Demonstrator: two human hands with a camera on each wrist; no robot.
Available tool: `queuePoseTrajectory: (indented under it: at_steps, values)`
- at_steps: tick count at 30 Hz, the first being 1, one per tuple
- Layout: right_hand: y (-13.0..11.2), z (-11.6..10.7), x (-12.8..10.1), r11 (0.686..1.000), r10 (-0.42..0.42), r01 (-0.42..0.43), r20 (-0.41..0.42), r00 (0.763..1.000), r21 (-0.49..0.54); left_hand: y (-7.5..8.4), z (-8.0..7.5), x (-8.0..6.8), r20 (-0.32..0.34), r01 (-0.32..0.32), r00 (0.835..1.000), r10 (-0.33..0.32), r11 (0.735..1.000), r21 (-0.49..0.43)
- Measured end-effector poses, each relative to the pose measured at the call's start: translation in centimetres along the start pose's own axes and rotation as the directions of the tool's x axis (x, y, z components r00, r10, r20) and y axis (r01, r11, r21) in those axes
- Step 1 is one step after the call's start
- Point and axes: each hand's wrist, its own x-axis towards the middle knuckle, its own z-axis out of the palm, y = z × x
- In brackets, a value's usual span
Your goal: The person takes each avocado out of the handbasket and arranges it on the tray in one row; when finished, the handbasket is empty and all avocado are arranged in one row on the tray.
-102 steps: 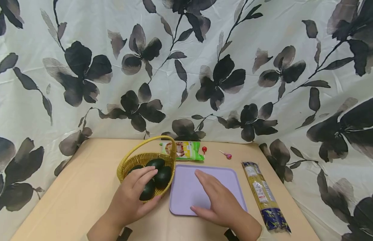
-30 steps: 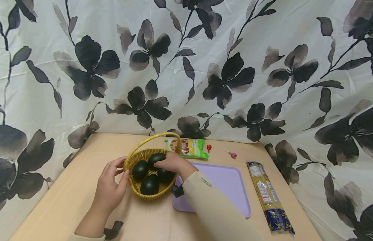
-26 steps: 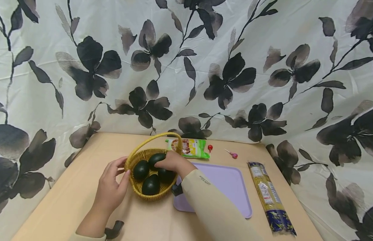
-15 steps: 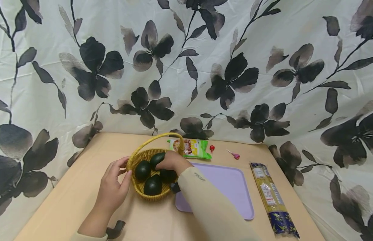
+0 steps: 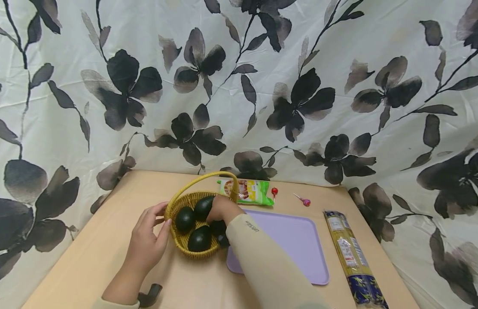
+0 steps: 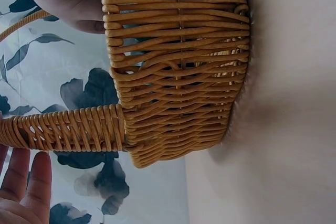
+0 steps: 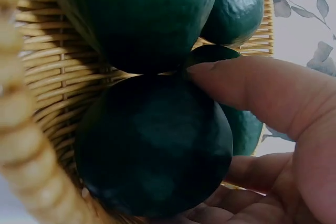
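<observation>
Right hand (image 5: 220, 209) grips avocado (image 7: 152, 148) (inside basket (image 5: 181, 242)) | left hand (image 5: 147, 242) open, fingers touching basket rim

Right arm: long cream/beige sleeve (image 5: 269, 266) w/ small dark lettering printed just behind the right hand (image 5: 222, 208), too small to read. Dark wrist-cam unit (image 5: 223, 240) strapped under the cuff. Left hand (image 5: 147, 244) bare; forearm bare, cream cuff edge further back; black strap/cam mount (image 5: 147, 296) under it.
</observation>
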Motion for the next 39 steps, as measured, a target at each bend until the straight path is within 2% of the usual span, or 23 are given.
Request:
queuePoseTrajectory:
  at_steps: [9, 18, 26, 39]
  values:
    - [0.8, 0.2, 0.8, 0.998, 0.03, -0.029, -0.016, 0.999, 0.058, 0.1, 0.2, 0.0, 0.012, -0.001, 1.0, 0.001, 1.0, 0.006]
    - [1.0, 0.3, 0.8, 0.995, -0.076, 0.077, -0.011, 0.997, 0.058, 0.1, 0.3, -0.2, 0.012, 0.012, 1.0, -0.012, 1.0, -0.004]
    - [0.7, 0.0, 0.4, 0.998, -0.056, 0.057, -0.042, 0.998, 0.023, 0.0, 0.2, -0.2, 0.009, 0.014, 1.0, -0.014, 1.0, -0.008]
    - [0.9, -0.8, 0.2, 0.984, -0.118, 0.136, -0.143, 0.983, 0.118, -0.1, 0.1, -0.1, 0.009, 0.011, 1.0, -0.011, 1.0, 0.0]
